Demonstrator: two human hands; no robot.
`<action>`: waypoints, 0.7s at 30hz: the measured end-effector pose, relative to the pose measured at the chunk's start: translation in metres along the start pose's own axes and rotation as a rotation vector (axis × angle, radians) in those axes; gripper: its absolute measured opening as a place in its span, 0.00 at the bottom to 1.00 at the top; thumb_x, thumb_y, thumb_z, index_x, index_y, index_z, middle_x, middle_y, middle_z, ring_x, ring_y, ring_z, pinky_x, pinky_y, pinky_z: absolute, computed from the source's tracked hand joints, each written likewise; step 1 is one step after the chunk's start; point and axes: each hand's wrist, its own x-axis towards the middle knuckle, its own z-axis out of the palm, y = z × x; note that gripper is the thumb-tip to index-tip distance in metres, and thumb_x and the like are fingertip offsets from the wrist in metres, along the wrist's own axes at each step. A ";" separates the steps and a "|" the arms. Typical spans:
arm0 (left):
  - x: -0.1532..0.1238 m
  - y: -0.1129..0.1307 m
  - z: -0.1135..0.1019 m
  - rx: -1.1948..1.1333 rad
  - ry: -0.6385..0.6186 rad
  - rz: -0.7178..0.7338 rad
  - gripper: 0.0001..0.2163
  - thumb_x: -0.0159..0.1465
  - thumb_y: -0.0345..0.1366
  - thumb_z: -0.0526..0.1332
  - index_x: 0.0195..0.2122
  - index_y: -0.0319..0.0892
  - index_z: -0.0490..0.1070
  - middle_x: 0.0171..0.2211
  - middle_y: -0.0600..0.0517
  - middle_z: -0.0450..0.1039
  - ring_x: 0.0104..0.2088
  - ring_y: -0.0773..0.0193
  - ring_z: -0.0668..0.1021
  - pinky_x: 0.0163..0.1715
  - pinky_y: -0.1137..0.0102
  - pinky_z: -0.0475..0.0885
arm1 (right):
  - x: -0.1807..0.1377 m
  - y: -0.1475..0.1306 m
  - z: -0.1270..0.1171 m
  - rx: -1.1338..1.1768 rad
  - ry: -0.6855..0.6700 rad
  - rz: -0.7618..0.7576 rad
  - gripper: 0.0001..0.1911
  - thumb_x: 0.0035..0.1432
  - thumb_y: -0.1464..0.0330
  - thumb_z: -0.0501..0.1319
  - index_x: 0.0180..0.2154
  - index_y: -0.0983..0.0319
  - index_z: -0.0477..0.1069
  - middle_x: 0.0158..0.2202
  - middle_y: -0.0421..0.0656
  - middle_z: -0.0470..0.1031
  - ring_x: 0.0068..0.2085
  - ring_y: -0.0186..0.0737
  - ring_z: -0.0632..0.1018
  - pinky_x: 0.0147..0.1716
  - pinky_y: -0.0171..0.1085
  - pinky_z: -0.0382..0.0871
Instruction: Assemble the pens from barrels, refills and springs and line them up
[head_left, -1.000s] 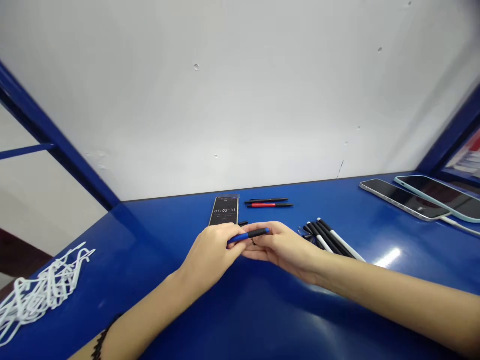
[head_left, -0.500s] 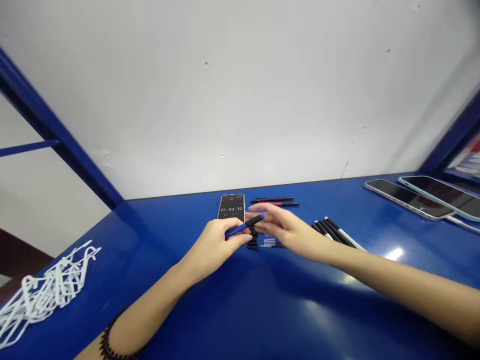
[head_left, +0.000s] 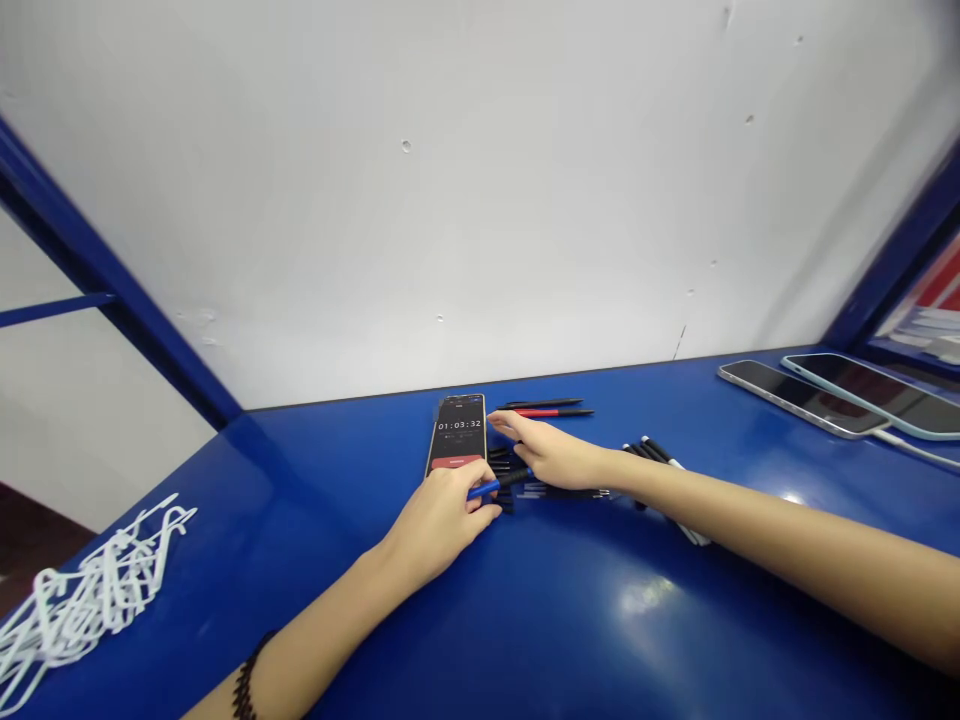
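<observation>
My left hand [head_left: 442, 508] is closed around a blue pen [head_left: 484, 489] with a black grip, held low over the table beside the phone. The pen lies nearly level, its grip end pointing right toward several small black pen parts [head_left: 504, 505]. My right hand [head_left: 551, 455] is open, fingers stretched to the left above those parts, near the phone's right edge. Under and beside it lie several thin pen refills [head_left: 532, 491], partly hidden. Just behind my right hand rest a red and black pen [head_left: 541, 412] and a black pen [head_left: 551, 403].
A phone [head_left: 459, 435] showing a timer lies before the wall [head_left: 450, 200]. Black and white pens [head_left: 660, 452] lie partly under my right forearm. Two more phones [head_left: 806, 398] [head_left: 885, 390], one with a white cable [head_left: 919, 448], are at right. White plastic hooks [head_left: 105, 590] are piled at left.
My left hand has lowered the blue pen toward the table and levelled it. My right hand has moved slightly left and stays open. The camera view has shifted slightly.
</observation>
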 end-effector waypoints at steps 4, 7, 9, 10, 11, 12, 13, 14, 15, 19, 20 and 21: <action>0.000 0.005 -0.004 -0.017 0.033 0.018 0.02 0.54 0.33 0.56 0.27 0.41 0.64 0.23 0.58 0.64 0.24 0.69 0.67 0.26 0.76 0.61 | 0.000 -0.010 -0.010 0.032 0.071 0.008 0.20 0.54 0.79 0.48 0.50 0.63 0.58 0.53 0.51 0.63 0.55 0.41 0.63 0.55 0.46 0.54; -0.003 0.015 -0.006 -0.099 0.097 0.003 0.04 0.56 0.35 0.56 0.31 0.42 0.63 0.19 0.61 0.55 0.22 0.71 0.62 0.26 0.76 0.59 | -0.012 -0.028 -0.020 0.085 0.109 0.019 0.17 0.55 0.77 0.49 0.47 0.62 0.59 0.49 0.48 0.66 0.52 0.39 0.66 0.53 0.45 0.55; -0.007 0.025 -0.005 -0.215 0.103 -0.024 0.07 0.56 0.36 0.57 0.34 0.42 0.61 0.19 0.61 0.51 0.22 0.71 0.59 0.26 0.77 0.58 | -0.026 -0.043 -0.024 0.135 0.042 0.039 0.14 0.55 0.74 0.53 0.45 0.62 0.62 0.43 0.46 0.69 0.44 0.39 0.71 0.46 0.43 0.64; -0.011 0.031 -0.003 -0.276 0.079 -0.045 0.09 0.56 0.37 0.57 0.36 0.42 0.61 0.19 0.61 0.50 0.22 0.71 0.58 0.25 0.77 0.58 | -0.035 -0.050 -0.023 0.169 0.006 0.048 0.12 0.54 0.71 0.56 0.43 0.62 0.63 0.38 0.44 0.71 0.39 0.38 0.73 0.40 0.41 0.68; -0.015 0.037 0.000 -0.327 0.031 -0.064 0.10 0.56 0.37 0.58 0.37 0.42 0.60 0.19 0.61 0.49 0.22 0.72 0.58 0.25 0.77 0.58 | -0.044 -0.056 -0.022 0.199 -0.017 0.059 0.10 0.55 0.68 0.56 0.40 0.62 0.64 0.35 0.43 0.71 0.36 0.37 0.74 0.37 0.39 0.69; -0.019 0.044 0.004 -0.371 -0.028 -0.087 0.11 0.56 0.37 0.58 0.39 0.42 0.59 0.20 0.61 0.49 0.22 0.72 0.57 0.24 0.77 0.58 | -0.054 -0.062 -0.019 0.226 -0.026 0.076 0.08 0.56 0.66 0.55 0.38 0.63 0.65 0.33 0.42 0.71 0.34 0.36 0.74 0.35 0.37 0.69; -0.022 0.051 0.008 -0.404 -0.091 -0.093 0.12 0.56 0.36 0.58 0.40 0.43 0.58 0.21 0.61 0.49 0.22 0.72 0.57 0.24 0.77 0.59 | -0.062 -0.067 -0.016 0.262 -0.015 0.101 0.09 0.58 0.65 0.54 0.38 0.63 0.65 0.31 0.41 0.71 0.32 0.34 0.73 0.33 0.36 0.68; -0.026 0.057 0.013 -0.421 -0.152 -0.088 0.14 0.56 0.36 0.58 0.43 0.43 0.58 0.21 0.61 0.50 0.22 0.72 0.58 0.25 0.77 0.60 | -0.071 -0.071 -0.013 0.322 0.000 0.131 0.09 0.58 0.65 0.54 0.37 0.63 0.65 0.31 0.41 0.70 0.31 0.34 0.72 0.32 0.35 0.67; -0.028 0.063 0.019 -0.429 -0.204 -0.085 0.18 0.55 0.36 0.59 0.46 0.44 0.57 0.22 0.60 0.50 0.23 0.72 0.58 0.25 0.77 0.61 | -0.078 -0.074 -0.010 0.370 0.010 0.148 0.09 0.57 0.65 0.55 0.37 0.63 0.66 0.31 0.41 0.69 0.32 0.34 0.71 0.32 0.34 0.67; -0.032 0.072 0.038 -0.409 -0.296 -0.007 0.34 0.51 0.39 0.64 0.56 0.45 0.48 0.30 0.55 0.60 0.30 0.67 0.67 0.30 0.73 0.68 | -0.100 -0.080 -0.020 0.382 0.092 0.146 0.10 0.59 0.63 0.51 0.33 0.61 0.65 0.32 0.41 0.69 0.32 0.34 0.71 0.33 0.34 0.65; -0.032 0.071 0.040 -0.383 -0.278 0.035 0.35 0.51 0.40 0.64 0.57 0.45 0.47 0.36 0.52 0.63 0.35 0.64 0.69 0.35 0.70 0.70 | -0.104 -0.078 -0.030 0.302 0.144 0.164 0.12 0.60 0.61 0.49 0.33 0.61 0.64 0.31 0.40 0.68 0.31 0.34 0.70 0.31 0.34 0.65; -0.032 0.071 0.041 -0.337 -0.240 0.084 0.35 0.51 0.42 0.63 0.57 0.45 0.47 0.42 0.48 0.64 0.41 0.61 0.70 0.40 0.67 0.69 | -0.108 -0.075 -0.042 0.176 0.226 0.191 0.14 0.61 0.59 0.46 0.32 0.61 0.64 0.29 0.40 0.67 0.30 0.34 0.69 0.30 0.33 0.64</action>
